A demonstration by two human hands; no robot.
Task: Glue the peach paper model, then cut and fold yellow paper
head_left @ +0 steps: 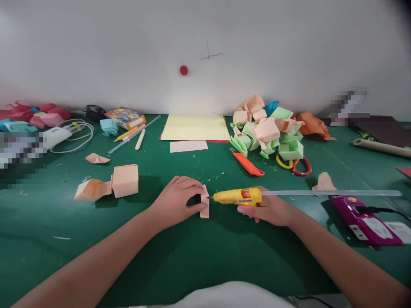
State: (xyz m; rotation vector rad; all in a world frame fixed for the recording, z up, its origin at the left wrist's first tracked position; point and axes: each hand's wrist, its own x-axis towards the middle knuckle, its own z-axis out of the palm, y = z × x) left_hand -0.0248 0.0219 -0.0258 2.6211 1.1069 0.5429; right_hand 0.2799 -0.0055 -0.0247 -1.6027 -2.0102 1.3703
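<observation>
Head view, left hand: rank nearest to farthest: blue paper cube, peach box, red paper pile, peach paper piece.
1. Peach paper piece: pinched in the left hand.
2. Peach box: just left.
3. Blue paper cube: back left.
4. Red paper pile: far left, by wall.

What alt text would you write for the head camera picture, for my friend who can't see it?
The right hand points a yellow glue gun at a small peach folded paper piece pinched by the left hand on a green table. A pile of peach and green folded paper boxes lies behind.
</observation>
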